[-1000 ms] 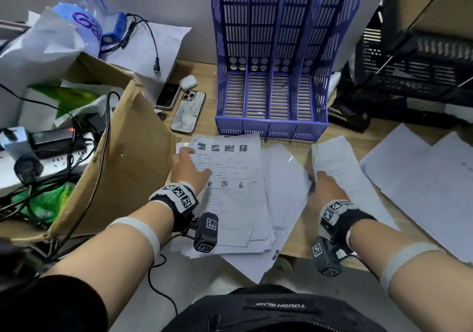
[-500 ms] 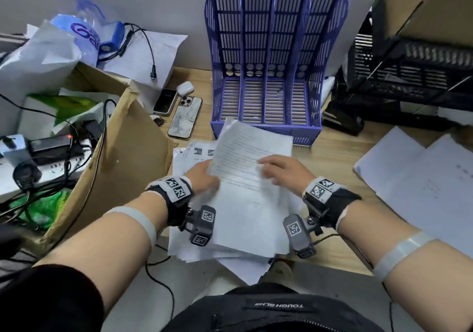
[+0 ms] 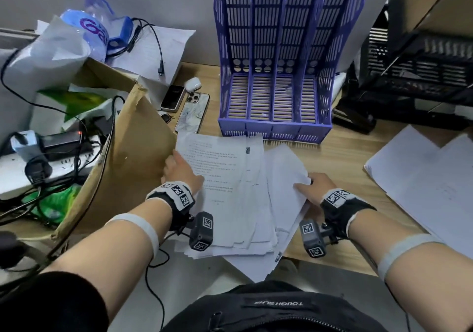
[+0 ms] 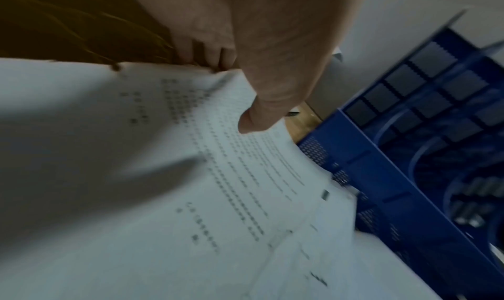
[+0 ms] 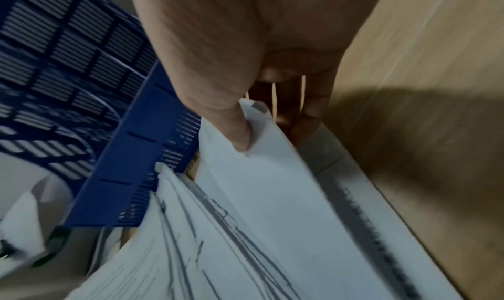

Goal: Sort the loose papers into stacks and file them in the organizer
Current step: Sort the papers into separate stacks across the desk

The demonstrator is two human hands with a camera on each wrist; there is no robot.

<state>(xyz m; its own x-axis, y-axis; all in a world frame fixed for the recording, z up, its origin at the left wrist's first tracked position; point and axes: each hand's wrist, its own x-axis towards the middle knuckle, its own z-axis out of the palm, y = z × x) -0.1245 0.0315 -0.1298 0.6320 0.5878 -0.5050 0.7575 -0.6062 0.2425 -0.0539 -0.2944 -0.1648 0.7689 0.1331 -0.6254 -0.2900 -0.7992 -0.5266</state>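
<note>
A loose pile of white printed papers [image 3: 230,191] lies on the wooden desk in front of the purple organizer [image 3: 276,50], whose slots hold nothing. My left hand [image 3: 180,171] grips the pile's left edge, thumb [image 4: 262,110] on the top printed sheet [image 4: 218,186] and fingers curled under it. My right hand [image 3: 311,187] pinches the right edge of the pile, thumb [image 5: 240,136] on top of the sheets [image 5: 259,196] and fingers beneath. The near sheets hang over the desk's front edge. The organizer's blue wall [image 5: 130,153] stands just beyond the papers.
More white sheets [image 3: 422,178] lie spread at the right. An open cardboard box [image 3: 122,165] crowds the left, with a power strip and cables [image 3: 51,157] behind it. Two phones [image 3: 192,114] lie left of the organizer. A black tray rack [image 3: 422,63] stands at the back right.
My right hand carried a sheet from the right onto the pile, then moved to the pile's right edge. My left hand went from resting on the top sheet to gripping the left edge.
</note>
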